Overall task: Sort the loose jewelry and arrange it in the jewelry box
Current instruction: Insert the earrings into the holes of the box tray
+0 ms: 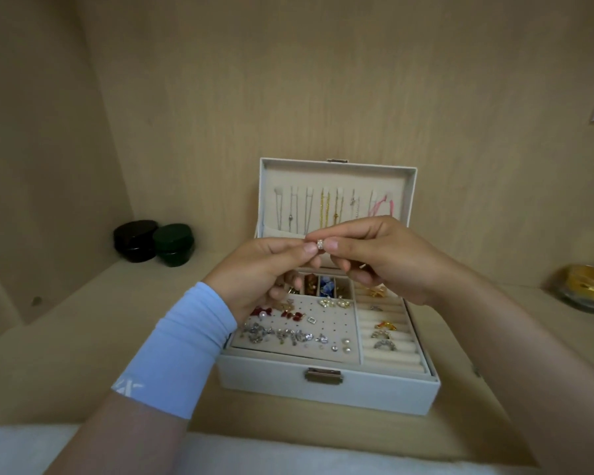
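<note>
**Stone-set hoop held up over the open box**

Head view: both hands meet above the open jewelry box. The left hand and right hand each pinch one side of a small gold stone-set hoop between thumb and forefinger. It is lifted clear of the tray, probably to judge whether it is a ring or an earring. Below, the perforated earring panel is well filled. The ring rolls on the right hold several rings, with free slots left. Necklaces hang in the lid.
</note>
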`<state>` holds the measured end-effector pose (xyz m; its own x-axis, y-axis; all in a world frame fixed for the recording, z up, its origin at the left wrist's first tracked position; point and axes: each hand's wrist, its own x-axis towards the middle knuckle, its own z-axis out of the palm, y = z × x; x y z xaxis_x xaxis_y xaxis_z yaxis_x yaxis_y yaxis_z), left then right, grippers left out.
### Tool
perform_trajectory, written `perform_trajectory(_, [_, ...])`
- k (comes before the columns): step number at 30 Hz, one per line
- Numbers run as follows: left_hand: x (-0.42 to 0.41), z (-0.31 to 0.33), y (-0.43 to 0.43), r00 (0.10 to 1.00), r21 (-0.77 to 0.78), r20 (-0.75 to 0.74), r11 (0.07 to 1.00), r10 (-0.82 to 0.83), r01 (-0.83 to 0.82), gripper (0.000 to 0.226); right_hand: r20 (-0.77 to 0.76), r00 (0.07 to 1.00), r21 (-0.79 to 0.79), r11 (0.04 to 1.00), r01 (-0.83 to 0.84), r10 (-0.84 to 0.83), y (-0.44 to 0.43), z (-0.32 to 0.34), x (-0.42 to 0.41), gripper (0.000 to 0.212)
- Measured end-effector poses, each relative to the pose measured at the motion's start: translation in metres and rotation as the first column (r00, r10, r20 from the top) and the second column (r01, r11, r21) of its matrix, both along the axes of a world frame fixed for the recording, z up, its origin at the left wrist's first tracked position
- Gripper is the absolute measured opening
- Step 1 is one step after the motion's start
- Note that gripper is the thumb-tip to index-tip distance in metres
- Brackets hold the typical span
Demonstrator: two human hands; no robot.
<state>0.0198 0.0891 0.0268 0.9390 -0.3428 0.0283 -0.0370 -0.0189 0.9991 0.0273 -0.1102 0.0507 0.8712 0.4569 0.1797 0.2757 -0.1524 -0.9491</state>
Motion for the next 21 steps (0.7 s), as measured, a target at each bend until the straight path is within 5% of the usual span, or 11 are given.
perform_trajectory(5, [0.002, 0.003, 0.005, 0.999, -0.022, 0.013, 0.999, 0.029, -0.029, 0.015, -0.005, 0.998, 0.081, 0.995, 0.056, -0.056, 0.011, -0.002, 0.002, 0.025])
perform_trajectory(11, [0.004, 0.004, 0.017, 0.988, 0.057, 0.063, 0.987, 0.144, -0.148, 0.015, 0.260, 0.949, 0.012, 0.983, 0.184, -0.181, 0.021, -0.005, 0.002, 0.013])
perform_trajectory(21, [0.001, 0.005, 0.020, 0.977, 0.129, 0.137, 0.975, 0.162, -0.180, 0.012, 0.440, 0.873, -0.045, 0.965, 0.257, -0.212, 0.025, -0.013, 0.002, 0.014])
